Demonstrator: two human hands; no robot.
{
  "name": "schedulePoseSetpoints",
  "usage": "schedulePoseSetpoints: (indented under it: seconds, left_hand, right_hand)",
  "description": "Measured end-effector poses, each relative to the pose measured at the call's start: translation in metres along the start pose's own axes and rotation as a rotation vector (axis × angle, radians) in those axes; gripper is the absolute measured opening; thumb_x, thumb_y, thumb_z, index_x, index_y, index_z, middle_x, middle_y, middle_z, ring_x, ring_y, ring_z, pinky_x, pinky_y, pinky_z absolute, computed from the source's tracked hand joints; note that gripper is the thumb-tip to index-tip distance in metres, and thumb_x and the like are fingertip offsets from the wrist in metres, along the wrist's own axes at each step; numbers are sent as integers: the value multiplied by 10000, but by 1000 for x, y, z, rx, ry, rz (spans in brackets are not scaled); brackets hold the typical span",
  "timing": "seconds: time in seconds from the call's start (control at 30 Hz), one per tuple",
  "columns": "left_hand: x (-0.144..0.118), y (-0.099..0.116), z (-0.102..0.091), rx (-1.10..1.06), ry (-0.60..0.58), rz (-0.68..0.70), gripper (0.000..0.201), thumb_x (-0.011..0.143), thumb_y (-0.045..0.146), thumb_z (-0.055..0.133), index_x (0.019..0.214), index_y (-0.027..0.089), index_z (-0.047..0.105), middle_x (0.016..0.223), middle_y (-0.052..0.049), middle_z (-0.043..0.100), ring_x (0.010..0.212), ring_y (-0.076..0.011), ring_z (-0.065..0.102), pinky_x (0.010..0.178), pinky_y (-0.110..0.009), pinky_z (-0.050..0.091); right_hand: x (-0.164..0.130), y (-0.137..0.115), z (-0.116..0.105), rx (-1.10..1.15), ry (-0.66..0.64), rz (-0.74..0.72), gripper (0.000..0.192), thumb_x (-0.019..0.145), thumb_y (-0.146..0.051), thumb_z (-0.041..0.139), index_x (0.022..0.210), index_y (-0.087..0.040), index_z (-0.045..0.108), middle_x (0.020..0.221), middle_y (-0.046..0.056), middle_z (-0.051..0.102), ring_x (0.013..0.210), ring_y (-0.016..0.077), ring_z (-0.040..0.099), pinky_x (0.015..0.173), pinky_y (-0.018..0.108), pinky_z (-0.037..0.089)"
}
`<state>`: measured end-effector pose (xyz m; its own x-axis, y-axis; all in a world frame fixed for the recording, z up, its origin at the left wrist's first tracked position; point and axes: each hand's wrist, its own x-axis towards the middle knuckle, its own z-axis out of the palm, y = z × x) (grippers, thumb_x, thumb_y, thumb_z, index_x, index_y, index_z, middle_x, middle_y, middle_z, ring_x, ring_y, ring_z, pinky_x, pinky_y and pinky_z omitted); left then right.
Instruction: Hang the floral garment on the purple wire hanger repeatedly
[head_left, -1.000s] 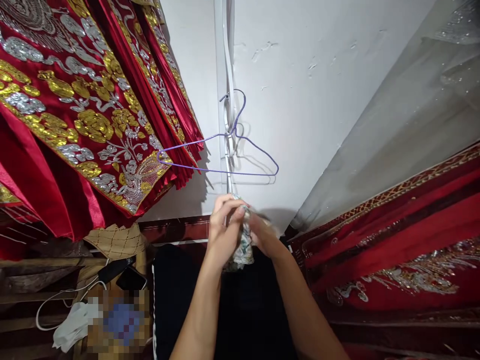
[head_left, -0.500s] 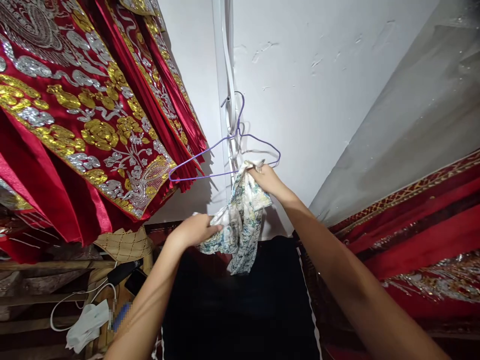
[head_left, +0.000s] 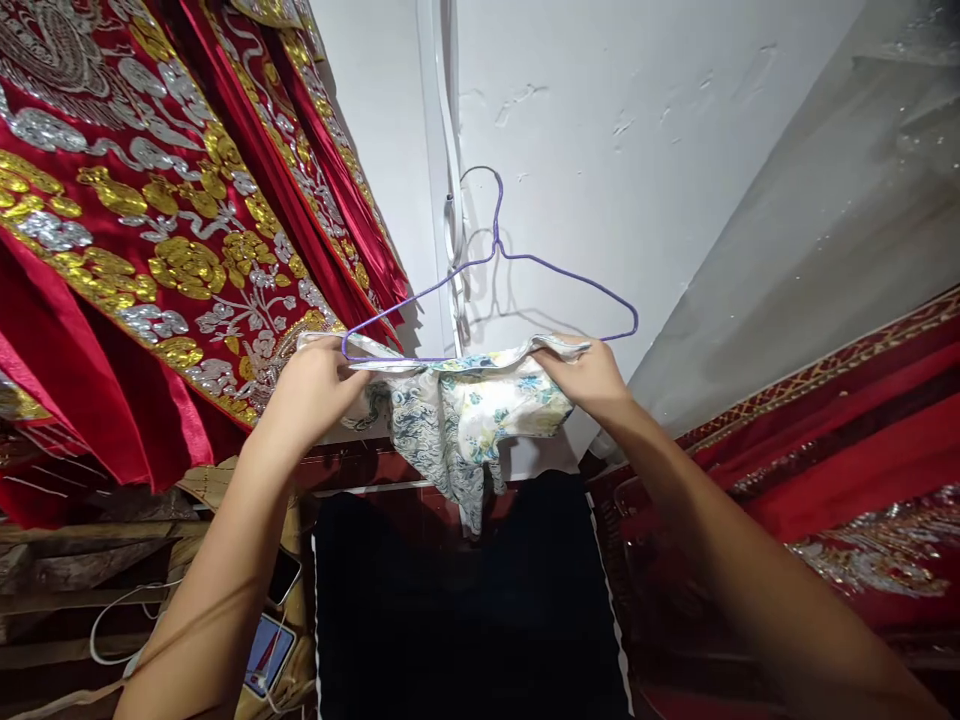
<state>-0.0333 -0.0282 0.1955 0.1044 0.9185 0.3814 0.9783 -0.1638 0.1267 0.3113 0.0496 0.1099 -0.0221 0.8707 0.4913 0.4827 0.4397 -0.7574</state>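
A purple wire hanger [head_left: 559,268] is in front of the white wall, its hook by the white vertical strap. A white garment with a blue, green and yellow floral print [head_left: 499,410] is stretched sideways along the hanger's bottom bar, its lower part bunched and dangling. My left hand [head_left: 311,390] is closed on the garment's upper edge, at the hanger's left corner. My right hand [head_left: 589,375] grips the edge on the other side, just below the hanger's right end. Exactly which part of the garment each hand holds I cannot tell.
Red cloth with gold and silver sequins [head_left: 191,265] hangs at the left, close to my left hand. A white strap [head_left: 452,130] runs down the wall. Grey plastic sheeting [head_left: 795,220] and red embroidered cloth [head_left: 862,420] are at the right. A lit phone [head_left: 268,655] lies at lower left.
My hands have moved apart, left hand leftward and up, right hand rightward. The bunched garment is now spread out along the hanger's bottom bar. The hanger has turned to face me more squarely.
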Motion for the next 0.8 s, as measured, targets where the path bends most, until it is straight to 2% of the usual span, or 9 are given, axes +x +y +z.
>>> schedulePoseSetpoints:
  seconds: [0.1,0.23,0.33,0.43,0.5,0.57,0.67,0.73,0.8]
  left_hand:
    - [-11,-2,-9,-28,-37,26,394,870,483,585,609,191,634,933,-113,711,830,-296,668,746,-399,517]
    - [-8,-1,-13,-68,48,139,341,887,430,584,648,188,607,1110,-126,708,1007,-335,670,868,-453,534]
    - [19,1,0,-169,158,300,227,907,355,569,760,186,604,1313,-122,641,1221,-338,589,1028,-488,486]
    - [49,0,24,-319,221,393,129,934,252,518,981,192,621,1247,-115,661,1198,-270,597,1044,-449,480]
    - [61,-2,37,-415,239,384,298,947,175,456,1220,201,574,1155,-99,685,1082,-215,640,979,-388,509]
    - [64,-4,44,-438,260,372,430,949,136,417,1362,210,510,1146,-92,685,1038,-201,642,955,-371,509]
    - [61,-7,45,-359,265,388,401,961,162,401,1317,201,582,1152,-100,680,1066,-236,603,983,-403,481]
    - [60,-7,41,-323,254,386,367,977,198,392,1264,200,620,1137,-106,671,1075,-251,578,988,-406,468]
    - [59,-6,36,-301,268,350,334,990,237,390,1210,215,641,1136,-108,651,1091,-257,560,992,-406,455]
  right_hand:
    - [-2,-1,2,-59,5,25,280,815,-437,683,765,-162,702,711,58,686,735,231,625,647,302,440]
    - [-9,-4,12,-8,-57,32,251,798,-403,679,699,-174,660,717,52,684,758,235,640,654,300,439]
    - [-20,-15,21,88,-191,104,153,751,-324,693,767,-172,703,784,45,720,784,239,665,650,293,464]
    - [-33,-27,23,90,-295,106,181,734,-238,658,881,-202,757,888,34,752,854,244,683,700,300,493]
    - [-40,-30,16,69,-237,63,373,710,-201,664,1067,-242,764,996,35,755,908,247,680,738,309,501]
    - [-44,-28,3,93,-64,31,697,686,-186,697,1370,-293,621,980,34,742,816,225,664,689,314,495]
    - [-40,-22,-27,108,274,-6,1024,664,-195,773,1582,-283,327,751,-7,663,628,191,563,621,328,454]
    - [-32,-22,-50,56,325,30,849,628,-236,837,1429,-217,554,695,6,623,625,190,533,625,347,435]
    - [-21,-28,-73,42,244,102,414,585,-283,879,965,-171,758,655,31,595,599,173,501,577,346,394]
